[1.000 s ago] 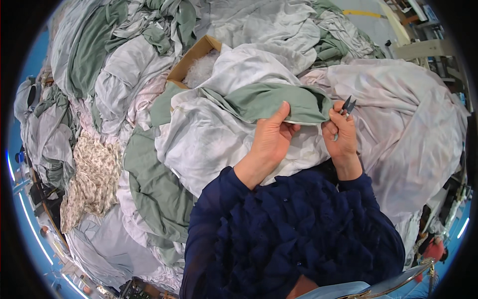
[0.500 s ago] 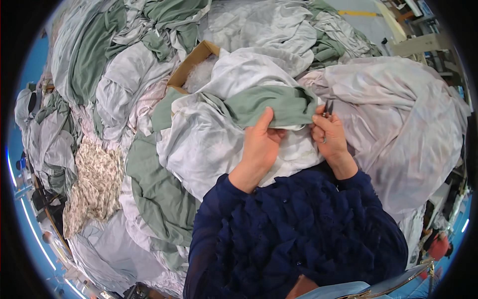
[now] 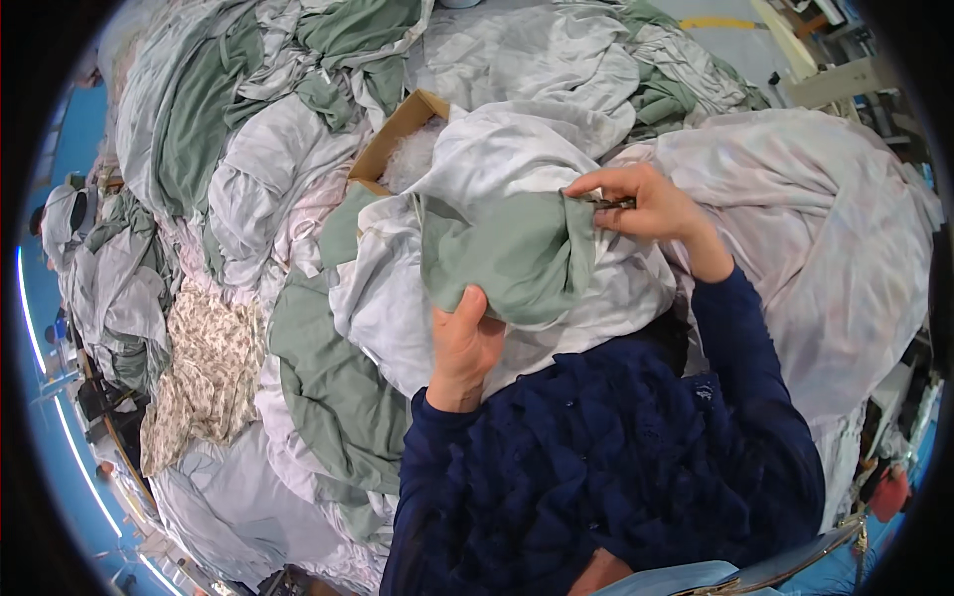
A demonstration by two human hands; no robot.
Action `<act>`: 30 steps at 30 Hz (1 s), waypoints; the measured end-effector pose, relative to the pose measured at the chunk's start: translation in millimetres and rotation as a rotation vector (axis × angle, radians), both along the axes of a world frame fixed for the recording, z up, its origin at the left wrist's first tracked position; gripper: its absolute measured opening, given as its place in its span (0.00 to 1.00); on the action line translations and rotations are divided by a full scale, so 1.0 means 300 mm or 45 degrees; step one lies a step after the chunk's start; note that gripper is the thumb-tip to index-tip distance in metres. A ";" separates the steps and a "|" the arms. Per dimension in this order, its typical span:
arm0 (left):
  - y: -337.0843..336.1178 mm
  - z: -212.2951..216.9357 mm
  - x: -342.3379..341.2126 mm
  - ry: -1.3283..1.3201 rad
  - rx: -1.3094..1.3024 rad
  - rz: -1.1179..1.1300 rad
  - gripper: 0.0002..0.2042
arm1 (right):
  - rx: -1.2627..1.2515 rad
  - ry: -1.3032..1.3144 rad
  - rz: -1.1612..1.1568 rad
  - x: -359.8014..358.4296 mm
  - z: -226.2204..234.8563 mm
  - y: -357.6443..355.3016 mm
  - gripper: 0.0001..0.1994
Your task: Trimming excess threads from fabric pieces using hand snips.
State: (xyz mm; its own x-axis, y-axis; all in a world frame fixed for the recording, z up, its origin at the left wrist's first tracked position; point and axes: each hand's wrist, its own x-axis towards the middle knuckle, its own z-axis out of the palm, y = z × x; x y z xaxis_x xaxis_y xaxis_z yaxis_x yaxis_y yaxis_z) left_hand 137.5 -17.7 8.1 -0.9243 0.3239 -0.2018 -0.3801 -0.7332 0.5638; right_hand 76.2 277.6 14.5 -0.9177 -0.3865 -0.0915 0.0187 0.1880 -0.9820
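A sage-green piece of cloth (image 3: 512,253) is spread in front of me over a white cloth with faint grey patterning (image 3: 383,303). My left hand (image 3: 465,343) grips the green cloth at its lower left edge, thumb on top and fingers underneath. At its upper right corner, my right hand (image 3: 646,204) pinches the edge between thumb and fingertips. Small dark thread snips (image 3: 616,205) are tucked in that same right hand, their points toward the cloth; the rest of them is hidden by the fingers.
A cardboard box (image 3: 396,124) holding fluffy white thread waste (image 3: 409,161) stands just beyond the cloth. Heaped fabric surrounds me: a pale pinkish pile (image 3: 795,219) at right, a floral brown-and-cream piece (image 3: 204,363) at left, green and white heaps (image 3: 204,119) at far left.
My right hand has moved up and away with the snips, drawing the cloth's corner along. My left hand has shifted left and nearer to me, and the green cloth now lies opened wider.
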 end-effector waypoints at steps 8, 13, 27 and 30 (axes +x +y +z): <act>-0.245 0.058 -0.016 0.129 0.174 0.136 0.29 | -0.115 -0.127 0.437 -0.129 0.013 -0.173 0.24; -0.346 0.064 -0.011 0.479 -0.656 0.829 0.26 | -0.377 -0.416 0.820 -0.106 0.003 -0.349 0.22; -0.451 0.404 -0.053 0.629 0.093 0.653 0.19 | 0.064 0.489 -0.269 -0.194 0.011 -0.280 0.09; -0.420 0.405 -0.105 0.573 0.064 0.793 0.15 | -0.282 0.877 -0.817 -0.279 0.140 -0.074 0.07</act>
